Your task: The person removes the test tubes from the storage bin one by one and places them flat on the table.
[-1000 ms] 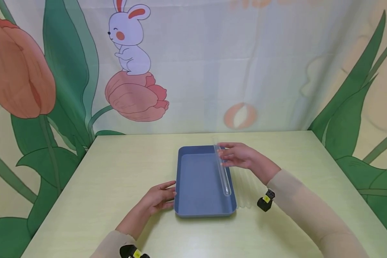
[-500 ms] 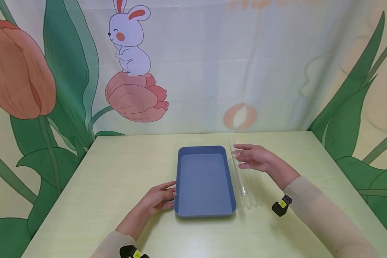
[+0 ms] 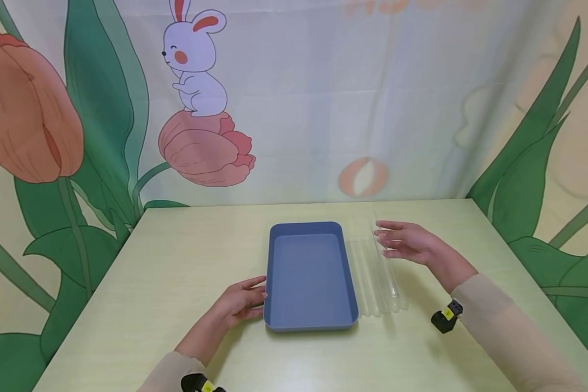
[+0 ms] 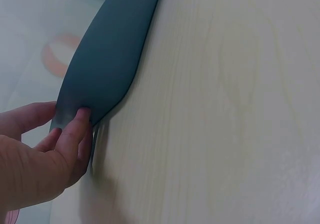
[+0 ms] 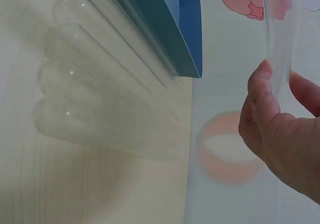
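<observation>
My right hand (image 3: 408,242) pinches a clear test tube (image 3: 390,276) by its upper part, above the right side of a row of similar test tubes (image 3: 365,283). Rounded end toward me, the held tube slants slightly; the right wrist view shows the tube (image 5: 280,39) between thumb and fingers. A blue rectangular tray (image 3: 310,272) stands just left of that row, nothing in it. At its left wall my left hand (image 3: 242,302) rests with loosely extended fingers, and in the left wrist view the fingertips (image 4: 82,113) touch the tray's side (image 4: 107,59).
The pale wood-patterned table (image 3: 201,245) extends around the tray. Behind it hangs a curtain (image 3: 299,109) printed with a rabbit and tulips. Each wrist carries a small black camera (image 3: 447,317).
My right hand has moved right with the test tube, from over the tray's right edge to above the right part of the row. My left hand stays at the tray.
</observation>
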A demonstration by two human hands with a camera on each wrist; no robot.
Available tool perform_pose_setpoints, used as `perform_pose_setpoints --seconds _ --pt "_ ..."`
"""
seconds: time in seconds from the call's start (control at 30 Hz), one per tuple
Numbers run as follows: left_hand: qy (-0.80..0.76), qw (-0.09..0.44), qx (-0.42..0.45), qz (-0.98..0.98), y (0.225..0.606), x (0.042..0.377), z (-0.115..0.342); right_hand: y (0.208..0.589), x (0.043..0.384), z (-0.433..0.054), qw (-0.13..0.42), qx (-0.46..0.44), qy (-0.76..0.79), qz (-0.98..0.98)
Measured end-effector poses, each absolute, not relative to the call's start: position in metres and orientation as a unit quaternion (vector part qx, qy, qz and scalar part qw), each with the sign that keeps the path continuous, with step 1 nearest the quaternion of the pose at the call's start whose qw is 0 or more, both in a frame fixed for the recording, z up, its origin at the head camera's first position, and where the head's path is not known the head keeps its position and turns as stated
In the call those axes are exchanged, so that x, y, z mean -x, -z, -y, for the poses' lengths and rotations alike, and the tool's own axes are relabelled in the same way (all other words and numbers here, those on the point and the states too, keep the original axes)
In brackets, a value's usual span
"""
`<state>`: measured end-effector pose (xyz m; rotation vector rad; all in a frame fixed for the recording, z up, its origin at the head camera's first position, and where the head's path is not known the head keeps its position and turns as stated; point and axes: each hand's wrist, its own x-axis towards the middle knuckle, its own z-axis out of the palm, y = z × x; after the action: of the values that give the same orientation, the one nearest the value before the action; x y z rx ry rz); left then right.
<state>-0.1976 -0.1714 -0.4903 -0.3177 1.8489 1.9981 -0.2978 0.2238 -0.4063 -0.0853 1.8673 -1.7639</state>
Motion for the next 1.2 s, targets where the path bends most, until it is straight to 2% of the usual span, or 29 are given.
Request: perform_pose_setpoints --seconds 1.2 --pt "-0.715 0.201 0.114 -0.66 0.491 0.197 0.172 0.414 0.3 -0.264 0.254 -0.009 0.616 -0.745"
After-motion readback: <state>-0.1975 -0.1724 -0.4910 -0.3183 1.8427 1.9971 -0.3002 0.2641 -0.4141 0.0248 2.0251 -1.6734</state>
